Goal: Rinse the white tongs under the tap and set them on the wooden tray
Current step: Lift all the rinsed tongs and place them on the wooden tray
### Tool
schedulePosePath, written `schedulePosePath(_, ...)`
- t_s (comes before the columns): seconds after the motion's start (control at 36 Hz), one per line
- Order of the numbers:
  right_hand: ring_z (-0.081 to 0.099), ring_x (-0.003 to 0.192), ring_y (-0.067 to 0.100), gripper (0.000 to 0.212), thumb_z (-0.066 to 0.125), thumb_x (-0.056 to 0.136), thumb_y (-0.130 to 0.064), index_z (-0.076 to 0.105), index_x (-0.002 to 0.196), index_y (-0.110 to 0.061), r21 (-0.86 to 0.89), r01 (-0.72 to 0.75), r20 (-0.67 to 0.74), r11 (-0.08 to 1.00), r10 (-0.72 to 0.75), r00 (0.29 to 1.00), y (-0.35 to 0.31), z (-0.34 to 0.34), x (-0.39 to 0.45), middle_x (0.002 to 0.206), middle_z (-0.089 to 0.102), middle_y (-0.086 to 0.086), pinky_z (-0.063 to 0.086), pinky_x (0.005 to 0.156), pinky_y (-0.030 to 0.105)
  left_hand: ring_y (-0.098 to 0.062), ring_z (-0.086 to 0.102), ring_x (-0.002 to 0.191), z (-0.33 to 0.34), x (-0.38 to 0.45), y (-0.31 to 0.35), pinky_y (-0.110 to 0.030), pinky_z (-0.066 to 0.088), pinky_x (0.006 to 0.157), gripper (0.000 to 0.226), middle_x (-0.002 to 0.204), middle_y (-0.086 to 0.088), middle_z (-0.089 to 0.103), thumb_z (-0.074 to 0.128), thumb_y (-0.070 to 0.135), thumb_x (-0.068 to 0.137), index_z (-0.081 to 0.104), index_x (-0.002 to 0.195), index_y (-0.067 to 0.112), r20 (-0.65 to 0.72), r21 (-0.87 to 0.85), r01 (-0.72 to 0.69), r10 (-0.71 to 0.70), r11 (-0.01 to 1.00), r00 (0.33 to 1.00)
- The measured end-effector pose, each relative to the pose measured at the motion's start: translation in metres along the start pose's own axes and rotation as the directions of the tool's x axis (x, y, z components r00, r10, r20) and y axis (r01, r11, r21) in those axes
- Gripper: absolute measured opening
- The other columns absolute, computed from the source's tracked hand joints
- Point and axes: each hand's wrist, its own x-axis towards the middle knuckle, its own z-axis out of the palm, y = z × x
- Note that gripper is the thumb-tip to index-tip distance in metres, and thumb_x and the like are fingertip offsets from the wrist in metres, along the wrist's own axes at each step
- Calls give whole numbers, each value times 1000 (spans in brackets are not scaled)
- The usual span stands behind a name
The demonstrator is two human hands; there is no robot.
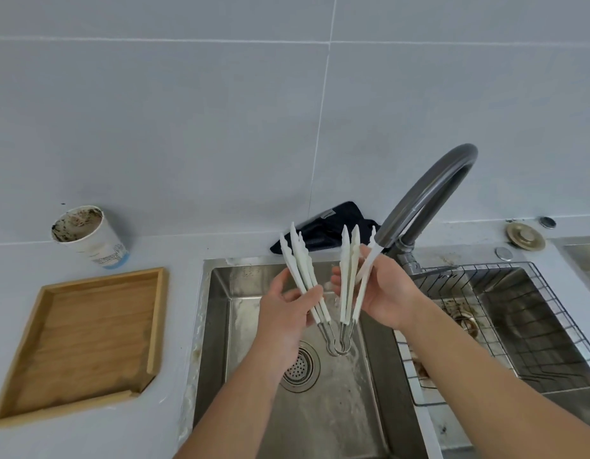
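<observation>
With each arm of the white tongs (323,283) pinched — left hand (283,303), right hand (383,293) — your wet grip risked dropping them into the sink (369,392) below — far from the wooden tray (78,342)

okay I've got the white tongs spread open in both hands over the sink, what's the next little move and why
Probably tilt the white tongs so the tips come down under the tap spout. The left hand and right hand each grip one arm, tips pointing up beside the spout, hinge low over the sink. The wooden tray waits at the left.
</observation>
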Motion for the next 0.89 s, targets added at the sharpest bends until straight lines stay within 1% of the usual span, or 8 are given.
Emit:
schedulePosePath(0.08,73,79,32,40,51,104,-26,62,119,10,-20,18,5,1000,-18,1000,-2,-1,-3,102,69,24,63,66,39,-21,79,89,0,-3,0,-35,64,69,53,96,1,81,74,0,88,57,115,42,15,23,-10,10,1000,1000)
schedulePosePath(0.14,73,77,30,35,55,103,-22,63,117,10,-78,42,19,996,-41,999,-1,-2,-6,97,69,22,62,65,38,-21,78,92,-1,-6,-1,-40,63,76,53,99,1,81,74,1,88,57,120,41,25,53,-12,11,999,1000)
schedulePosePath(0.28,73,82,27,24,66,96,-14,64,118,-4,-230,142,62,963,-131,989,6,-8,-17,95,71,14,63,79,45,-27,77,96,-5,-14,-9,-46,64,80,49,102,-7,80,73,1,90,63,125,34,58,67,11,-15,998,998)
schedulePosePath(0.44,75,80,25,18,71,93,-16,70,110,-11,-384,177,35,906,-177,984,17,-20,-29,90,75,10,61,68,38,-27,77,96,-12,-22,-18,-41,64,74,46,102,-6,80,73,-1,89,65,126,26,92,76,54,-61,996,994)
schedulePosePath(0.58,76,77,26,13,69,94,-15,71,105,-8,-381,215,24,899,-223,975,22,-27,-36,85,76,9,61,66,38,-32,76,97,-11,-24,-18,-44,64,78,34,106,-12,78,70,6,93,68,124,21,104,40,89,-92,995,990)
schedulePosePath(0.69,76,79,28,14,67,95,-12,68,107,-6,-323,217,11,921,-226,974,20,-32,-42,85,77,11,62,64,38,-30,76,90,-5,-22,-12,-47,61,82,24,99,-13,77,64,25,98,72,120,20,132,0,137,-135,991,982)
schedulePosePath(0.78,77,77,29,13,65,96,-10,66,107,-3,-273,224,0,936,-233,972,17,-36,-46,84,78,12,62,61,37,-30,75,91,3,-18,-6,-44,61,78,28,104,-14,77,58,35,102,74,118,18,150,-15,160,-156,987,976)
schedulePosePath(0.89,78,77,30,14,67,94,-11,67,105,-1,-230,234,-42,945,-250,967,14,-45,-51,84,78,13,62,60,36,-28,75,89,17,-13,-2,-42,61,75,31,101,-13,76,54,32,104,73,119,12,181,-40,181,-171,983,969)
